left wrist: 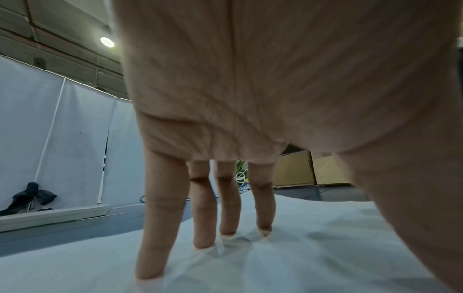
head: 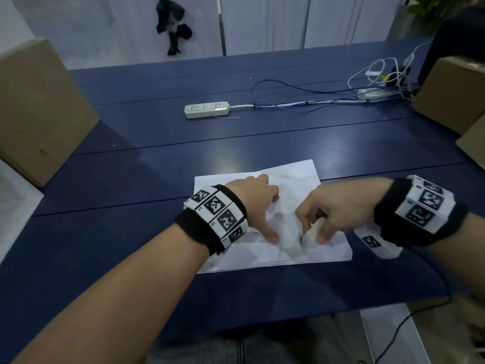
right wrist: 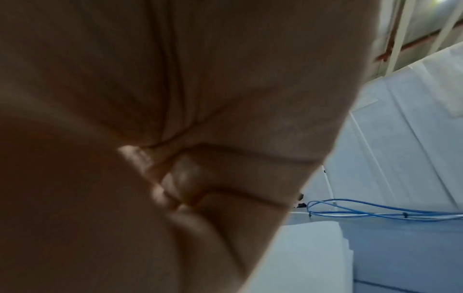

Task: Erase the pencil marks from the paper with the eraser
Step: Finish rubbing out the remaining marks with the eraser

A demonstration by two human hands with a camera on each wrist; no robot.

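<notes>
Noting from my remote seat: a crumpled white sheet of paper (head: 294,179) lies on top of a thin stack on the dark blue plank table (head: 157,132), near the front edge. Left hand (head: 256,195) is spread, fingers (left wrist: 160,228) straight, tips pressed down on the sheet; it holds nothing, only pins the page. Right hand (head: 338,208) is curled, thumb and fingers pinching a small pale eraser (head: 311,231) whose lower end, with a greenish tint, meets the paper just beside the left thumb. Right wrist view is blocked by the palm, so the grip detail there I cannot tell. No pencil marks resolve at this blur. Judgement: the sheet is light, thin and already creased, so it will likely buckle or tear if rubbed toward the unpinned side; best held flat close to the rubbing spot, stroking away from the pinning fingers. The eraser looks small and soft; grip it low, near the working end. White power strip (head: 207,109) and blue cable (head: 301,98) lie well apart, farther back.
</notes>
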